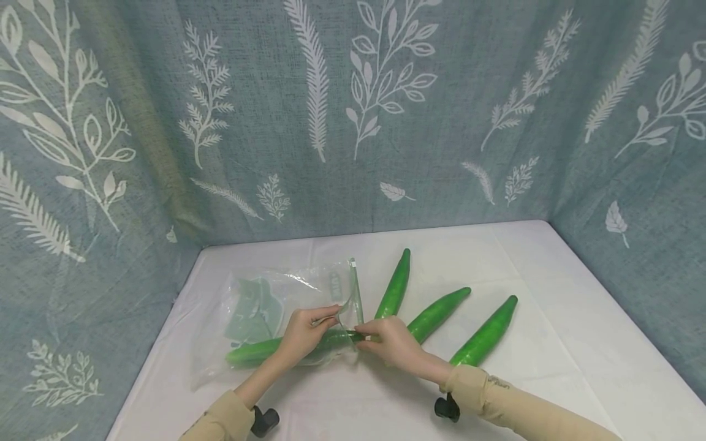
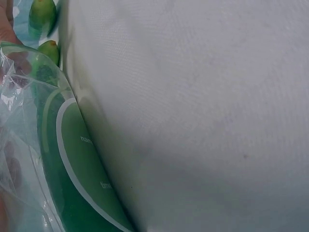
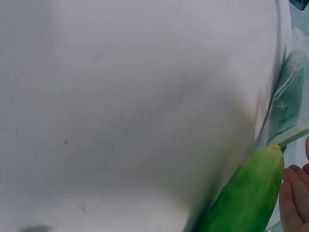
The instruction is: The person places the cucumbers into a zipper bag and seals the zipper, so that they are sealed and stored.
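Note:
A clear zip bag (image 1: pixel 298 278) with a green printed panel lies on the table, its mouth facing right. One long green cucumber (image 1: pixel 256 352) lies mostly inside it, seen through the plastic. My left hand (image 1: pixel 300 334) pinches the upper edge of the bag's mouth and holds it lifted. At the mouth, my right hand (image 1: pixel 394 343) pinches the cucumber's right end between thumb and fingers. In the left wrist view the bag's green panel (image 2: pixel 82 164) shows up close. The right wrist view has my fingers (image 3: pixel 292 200) at the right edge, beside a cucumber (image 3: pixel 246 193).
Three more cucumbers lie to the right of the bag: one upright-leaning (image 1: pixel 396 285), one in the middle (image 1: pixel 438 313) partly behind my right hand, one farthest right (image 1: pixel 485 334). A white cloth covers the table (image 1: pixel 551 380). Patterned blue-green curtains (image 1: pixel 342 184) surround it.

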Tool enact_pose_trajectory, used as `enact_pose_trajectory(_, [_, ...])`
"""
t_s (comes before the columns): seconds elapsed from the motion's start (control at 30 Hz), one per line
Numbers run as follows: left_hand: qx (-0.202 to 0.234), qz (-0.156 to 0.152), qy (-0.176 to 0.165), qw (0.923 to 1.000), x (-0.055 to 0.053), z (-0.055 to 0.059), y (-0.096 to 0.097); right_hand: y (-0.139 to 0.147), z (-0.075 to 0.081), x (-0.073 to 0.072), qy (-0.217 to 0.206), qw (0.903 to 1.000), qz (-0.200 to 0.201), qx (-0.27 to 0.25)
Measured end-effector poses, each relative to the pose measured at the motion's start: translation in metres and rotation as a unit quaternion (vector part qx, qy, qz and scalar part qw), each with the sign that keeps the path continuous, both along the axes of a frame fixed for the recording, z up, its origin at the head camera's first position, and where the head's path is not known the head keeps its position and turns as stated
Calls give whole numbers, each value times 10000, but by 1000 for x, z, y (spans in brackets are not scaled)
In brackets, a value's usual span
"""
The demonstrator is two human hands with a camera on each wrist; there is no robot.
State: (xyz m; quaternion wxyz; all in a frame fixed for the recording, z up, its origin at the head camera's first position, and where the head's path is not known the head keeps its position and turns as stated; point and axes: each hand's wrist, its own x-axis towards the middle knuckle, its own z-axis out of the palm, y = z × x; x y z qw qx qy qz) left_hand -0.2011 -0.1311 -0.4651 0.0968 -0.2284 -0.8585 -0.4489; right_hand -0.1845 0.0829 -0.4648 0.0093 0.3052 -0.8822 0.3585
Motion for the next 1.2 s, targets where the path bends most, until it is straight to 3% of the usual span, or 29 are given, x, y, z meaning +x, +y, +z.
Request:
enact_pose_trajectory(0.23, [3,11,-37,10000,1,0,0,3,0,0,128,9999,31,-75])
enact_pose_trajectory(0.63, [2,-53,-62,10000,3,-3,0,13,0,-1,-450,9961,211,-730])
enact_pose_trajectory(1.2, [46,33,-301,9995,3,-3,1,57,0,3,-777,9942,45,-735])
